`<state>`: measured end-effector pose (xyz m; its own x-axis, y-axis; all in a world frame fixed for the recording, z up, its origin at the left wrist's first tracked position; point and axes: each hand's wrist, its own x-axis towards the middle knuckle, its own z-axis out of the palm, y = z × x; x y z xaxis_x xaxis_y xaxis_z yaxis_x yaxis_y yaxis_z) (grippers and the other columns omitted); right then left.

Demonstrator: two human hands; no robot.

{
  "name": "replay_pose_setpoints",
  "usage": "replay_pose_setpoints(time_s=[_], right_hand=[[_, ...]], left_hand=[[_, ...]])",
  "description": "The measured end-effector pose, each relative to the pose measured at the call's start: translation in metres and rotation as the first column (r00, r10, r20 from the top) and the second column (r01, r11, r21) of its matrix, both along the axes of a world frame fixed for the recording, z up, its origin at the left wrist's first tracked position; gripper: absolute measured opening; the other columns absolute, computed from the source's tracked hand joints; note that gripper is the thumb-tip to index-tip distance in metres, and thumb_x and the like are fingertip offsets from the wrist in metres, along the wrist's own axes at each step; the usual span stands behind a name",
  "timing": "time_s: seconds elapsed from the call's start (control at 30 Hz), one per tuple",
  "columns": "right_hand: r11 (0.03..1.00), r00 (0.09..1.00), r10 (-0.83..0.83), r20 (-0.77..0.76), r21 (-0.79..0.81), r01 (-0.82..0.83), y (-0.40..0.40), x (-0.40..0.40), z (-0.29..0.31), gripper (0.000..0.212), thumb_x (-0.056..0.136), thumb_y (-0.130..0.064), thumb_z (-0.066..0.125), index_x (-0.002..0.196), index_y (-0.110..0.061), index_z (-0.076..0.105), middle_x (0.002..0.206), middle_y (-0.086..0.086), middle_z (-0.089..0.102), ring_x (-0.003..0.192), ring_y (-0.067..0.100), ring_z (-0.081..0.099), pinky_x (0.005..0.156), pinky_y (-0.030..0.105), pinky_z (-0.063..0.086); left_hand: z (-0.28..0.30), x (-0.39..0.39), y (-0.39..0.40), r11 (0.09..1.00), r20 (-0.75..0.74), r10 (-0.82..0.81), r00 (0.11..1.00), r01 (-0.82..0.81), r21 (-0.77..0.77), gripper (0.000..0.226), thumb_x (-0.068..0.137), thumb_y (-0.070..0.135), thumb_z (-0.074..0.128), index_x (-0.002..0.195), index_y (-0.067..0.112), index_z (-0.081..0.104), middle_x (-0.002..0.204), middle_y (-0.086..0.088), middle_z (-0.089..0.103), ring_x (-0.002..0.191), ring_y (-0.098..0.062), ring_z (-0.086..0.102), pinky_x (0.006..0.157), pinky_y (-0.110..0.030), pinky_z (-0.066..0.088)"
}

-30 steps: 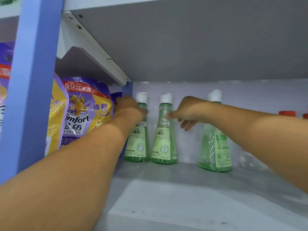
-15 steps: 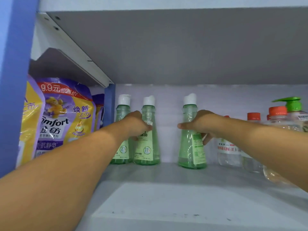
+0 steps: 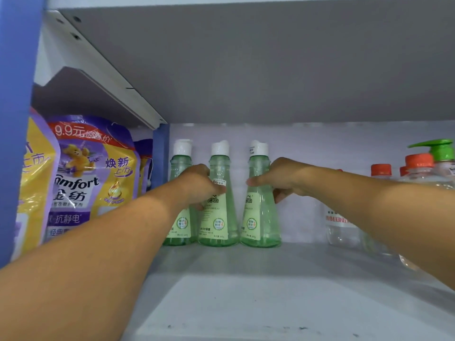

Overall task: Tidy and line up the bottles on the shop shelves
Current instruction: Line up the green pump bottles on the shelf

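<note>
From the head camera, three green bottles stood in a tight row at the back left corner of the shelf point(image 3: 246, 291), hard against the rear wall and just beside the blue upright. The left green bottle point(image 3: 181, 193) and the middle green bottle point(image 3: 219, 205) touched at their bases, and the right green bottle point(image 3: 259, 212) stood just beside the middle one, upright, labels facing forward. That part of the tidying looked nearly done (the three white caps sat level and evenly spaced).

What seemed left lay toward the right end of the shelf: the clear bottles with orange caps point(image 3: 381, 169) and a green pump bottle point(image 3: 440, 151) stood bunched and uneven, partly hidden behind the right forearm, so their order could not be read fully.

The left hand point(image 3: 197, 185) had its grip curled round the waist of the middle green bottle, with the thumb across the price sticker, and it also covered part of the left green bottle. The right hand point(image 3: 283, 178) grasped the right green bottle at the shoulder from its right side, thumb in front, fingers wrapped behind. Both bottles rested on the shelf, not lifted.

Purple and yellow softener pouches point(image 3: 83, 173) filled the neighbouring bay to the left.
</note>
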<state>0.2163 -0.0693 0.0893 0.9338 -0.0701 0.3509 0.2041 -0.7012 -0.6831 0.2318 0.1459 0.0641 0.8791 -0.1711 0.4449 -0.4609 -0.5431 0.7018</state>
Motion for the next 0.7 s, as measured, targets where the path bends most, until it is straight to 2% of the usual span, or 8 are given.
replay_pose_setpoints(time_s=[0.1, 0.2, 0.23, 0.33, 0.4, 0.5, 0.6, 0.7], right_hand=[[0.997, 0.997, 0.073, -0.031, -0.017, -0.074, -0.007, -0.007, 0.008, 0.03, 0.091, -0.019, 0.078, 0.115, -0.003, 0.07, 0.105, 0.014, 0.079, 0.095, 0.027, 0.077, 0.09, 0.039, 0.062], [0.992, 0.989, 0.125, -0.073, 0.033, -0.123, -0.012, -0.007, 0.005, 0.029, 0.094, -0.018, 0.073, 0.12, -0.005, 0.067, 0.113, 0.015, 0.077, 0.102, 0.027, 0.075, 0.095, 0.042, 0.06], [0.992, 0.989, 0.124, -0.086, 0.033, -0.122, -0.011, -0.006, 0.001, 0.032, 0.093, -0.023, 0.075, 0.12, -0.007, 0.067, 0.111, 0.014, 0.077, 0.102, 0.027, 0.075, 0.093, 0.042, 0.061], [0.996, 0.989, 0.083, -0.124, -0.024, -0.086, -0.005, -0.005, -0.008, 0.042, 0.087, -0.037, 0.08, 0.117, -0.01, 0.068, 0.106, 0.01, 0.078, 0.099, 0.027, 0.074, 0.083, 0.043, 0.063], [0.997, 0.992, 0.075, -0.105, -0.029, -0.079, -0.004, -0.006, -0.011, 0.042, 0.088, -0.034, 0.08, 0.118, -0.008, 0.068, 0.106, 0.012, 0.077, 0.097, 0.028, 0.075, 0.083, 0.044, 0.064], [0.997, 0.996, 0.073, -0.048, -0.012, -0.074, -0.007, -0.005, -0.015, 0.038, 0.09, -0.03, 0.079, 0.117, -0.007, 0.068, 0.105, 0.011, 0.078, 0.094, 0.027, 0.076, 0.083, 0.045, 0.064], [0.998, 0.997, 0.063, -0.034, -0.004, -0.063, -0.008, -0.002, -0.018, 0.037, 0.09, -0.032, 0.078, 0.116, -0.008, 0.069, 0.104, 0.01, 0.078, 0.095, 0.027, 0.076, 0.083, 0.045, 0.064], [0.998, 0.996, 0.061, -0.066, 0.003, -0.061, -0.008, -0.004, -0.016, 0.039, 0.088, -0.036, 0.079, 0.114, -0.009, 0.068, 0.103, 0.01, 0.078, 0.094, 0.027, 0.076, 0.082, 0.045, 0.064]], left_hand=[[-0.002, -0.002, 0.001, 1.0, -0.012, 0.003, 1.0, -0.003, -0.008, 0.04, 0.091, 0.024, 0.08, 0.121, 0.017, 0.055, 0.122, -0.01, 0.067, 0.101, -0.03, 0.071, 0.087, -0.047, 0.063], [-0.001, 0.0, 0.003, 0.999, -0.021, 0.02, 1.0, -0.02, 0.029, 0.059, 0.088, 0.024, 0.082, 0.139, 0.016, 0.053, 0.128, -0.011, 0.064, 0.106, -0.03, 0.07, 0.088, -0.047, 0.063], [0.003, 0.0, 0.005, 0.998, 0.004, 0.047, 0.999, -0.047, 0.049, 0.057, 0.088, 0.025, 0.082, 0.137, 0.015, 0.055, 0.129, -0.012, 0.065, 0.106, -0.031, 0.07, 0.089, -0.048, 0.063], [0.02, 0.0, 0.02, 0.974, 0.172, 0.225, 0.959, -0.225, -0.023, 0.027, 0.092, 0.027, 0.075, 0.108, 0.008, 0.064, 0.12, -0.019, 0.069, 0.1, -0.037, 0.073, 0.086, -0.045, 0.062], [0.027, 0.001, 0.035, 0.93, 0.193, 0.367, 0.91, -0.356, -0.088, 0.043, 0.092, 0.031, 0.073, 0.121, 0.001, 0.062, 0.12, -0.02, 0.069, 0.102, -0.036, 0.071, 0.079, -0.037, 0.058], [0.021, -0.001, 0.045, 0.929, 0.034, 0.366, 0.93, -0.362, -0.08, 0.065, 0.089, 0.035, 0.08, 0.135, -0.001, 0.052, 0.125, -0.021, 0.064, 0.106, -0.036, 0.066, 0.089, -0.045, 0.059], [0.01, 0.001, 0.046, 0.962, -0.156, 0.27, 0.95, -0.271, 0.016, 0.049, 0.094, 0.026, 0.076, 0.129, 0.0, 0.055, 0.119, -0.022, 0.068, 0.106, -0.039, 0.068, 0.096, -0.056, 0.057], [0.009, 0.002, 0.049, 0.974, -0.15, 0.224, 0.963, -0.224, 0.021, 0.039, 0.097, 0.023, 0.073, 0.126, 0.002, 0.058, 0.114, -0.022, 0.071, 0.103, -0.039, 0.071, 0.093, -0.058, 0.059]])
